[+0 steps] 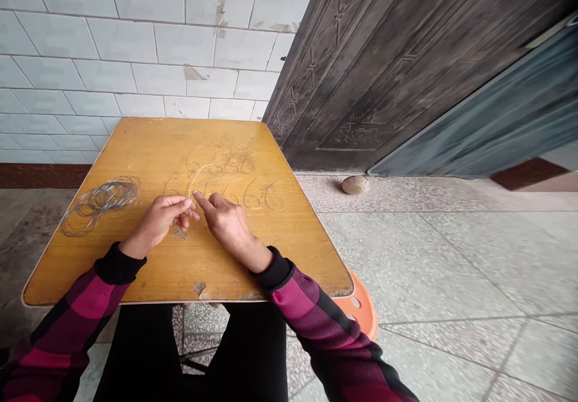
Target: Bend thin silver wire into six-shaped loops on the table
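pinched by the left hand (159, 220), a wire (194, 178) curves above the table (167, 275).

Hands (156, 220) — at curved wire (195, 175) | wire coil (112, 194), bent wires (274, 209) — on table (307, 254)

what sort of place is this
Probably a home or small household workspace: a worn wooden table against a white tiled wall, with a carved dark door and an orange stool beside it.

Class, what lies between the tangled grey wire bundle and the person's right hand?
In the head view: the person's bare left hand, pinching a thin, curved, shiny metal wire.
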Tool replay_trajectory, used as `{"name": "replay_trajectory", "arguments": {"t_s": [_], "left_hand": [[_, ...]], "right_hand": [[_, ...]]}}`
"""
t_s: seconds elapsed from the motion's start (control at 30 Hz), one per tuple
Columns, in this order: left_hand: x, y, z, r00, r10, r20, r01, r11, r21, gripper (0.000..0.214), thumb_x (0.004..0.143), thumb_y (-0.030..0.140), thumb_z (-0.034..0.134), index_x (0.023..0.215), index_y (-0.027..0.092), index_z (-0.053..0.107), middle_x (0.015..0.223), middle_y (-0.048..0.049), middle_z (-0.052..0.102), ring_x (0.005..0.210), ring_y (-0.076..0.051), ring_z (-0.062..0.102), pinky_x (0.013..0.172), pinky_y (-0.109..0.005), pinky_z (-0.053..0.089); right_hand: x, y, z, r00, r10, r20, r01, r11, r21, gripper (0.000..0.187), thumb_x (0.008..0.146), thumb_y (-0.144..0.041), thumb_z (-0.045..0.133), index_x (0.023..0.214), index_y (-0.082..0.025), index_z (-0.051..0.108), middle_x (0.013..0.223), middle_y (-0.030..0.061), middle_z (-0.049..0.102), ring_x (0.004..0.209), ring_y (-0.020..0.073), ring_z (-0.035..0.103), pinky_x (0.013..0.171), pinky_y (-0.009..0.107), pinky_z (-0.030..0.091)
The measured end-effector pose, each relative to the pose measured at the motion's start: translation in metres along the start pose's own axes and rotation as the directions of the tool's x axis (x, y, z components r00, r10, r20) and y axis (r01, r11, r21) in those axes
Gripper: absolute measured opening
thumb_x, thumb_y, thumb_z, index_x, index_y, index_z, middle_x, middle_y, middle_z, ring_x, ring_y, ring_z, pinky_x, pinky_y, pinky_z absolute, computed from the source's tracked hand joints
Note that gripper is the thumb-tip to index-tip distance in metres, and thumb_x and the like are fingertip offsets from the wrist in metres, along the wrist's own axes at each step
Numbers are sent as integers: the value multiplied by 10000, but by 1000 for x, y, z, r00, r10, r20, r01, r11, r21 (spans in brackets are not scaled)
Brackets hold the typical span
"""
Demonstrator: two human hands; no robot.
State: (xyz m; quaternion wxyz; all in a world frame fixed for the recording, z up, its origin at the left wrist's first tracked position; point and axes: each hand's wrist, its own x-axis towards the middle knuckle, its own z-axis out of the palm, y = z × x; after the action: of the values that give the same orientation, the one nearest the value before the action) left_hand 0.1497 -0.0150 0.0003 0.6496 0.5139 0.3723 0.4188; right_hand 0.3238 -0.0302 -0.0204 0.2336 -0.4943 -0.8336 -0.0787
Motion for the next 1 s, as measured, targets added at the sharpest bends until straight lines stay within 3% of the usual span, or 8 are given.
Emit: {"name": "replay_trajectory", "arguments": {"t_s": [0.2, 0.5, 0.73, 0.9, 1.0], "left_hand": [[1, -2, -5, 998, -15, 65, 16, 1000, -17, 267, 740, 397, 702, 716, 131, 708, 687, -104, 717, 446, -104, 541, 438, -216, 427], [5, -1, -15, 985, -78, 154, 83, 996, -21, 178, 728, 290, 678, 667, 130, 723, 661, -110, 711, 448, -116, 540, 449, -236, 425], [5, 0, -15, 987, -105, 125, 104, 995, 9, 166, 727, 266, 663, 667, 123, 723, 660, -113, 710, 447, -112, 544, 459, -234, 417], [5, -2, -14, 985, -111, 136, 108, 994, 26, 167, 722, 272, 669, 668, 121, 715, 661, -111, 705, 459, -113, 548, 464, -234, 411], [6, -2, -15, 990, -92, 109, 92, 996, 4, 165, 721, 282, 668, 691, 126, 714, 655, -95, 695, 485, -113, 556, 476, -226, 416]], "right_hand": [[-1, -1, 0, 1000, 0, 7, 0, 1000, 10, 473, 896, -99, 406, 1342, -222, 507, 814, 57, 561, 617, 124, 442, 502, 246, 313], [-3, -3, 1, 1000, -22, -6, 22, 999, 34, 445, 911, -104, 393, 1317, -229, 525, 820, 52, 574, 615, 122, 458, 507, 237, 329], [-2, -1, 5, 997, 24, -73, -15, 993, 119, 341, 945, -151, 375, 1186, -161, 616, 794, 63, 607, 609, 125, 514, 526, 240, 367], [1, -1, 5, 990, 106, -96, -74, 955, 286, 297, 943, -187, 407, 1096, -155, 659, 793, 75, 623, 637, 136, 560, 560, 244, 414], [3, -1, 3, 978, 184, -97, -107, 844, 525, 252, 929, -228, 461, 1015, -154, 685, 788, 73, 641, 678, 139, 600, 639, 259, 468]]}}
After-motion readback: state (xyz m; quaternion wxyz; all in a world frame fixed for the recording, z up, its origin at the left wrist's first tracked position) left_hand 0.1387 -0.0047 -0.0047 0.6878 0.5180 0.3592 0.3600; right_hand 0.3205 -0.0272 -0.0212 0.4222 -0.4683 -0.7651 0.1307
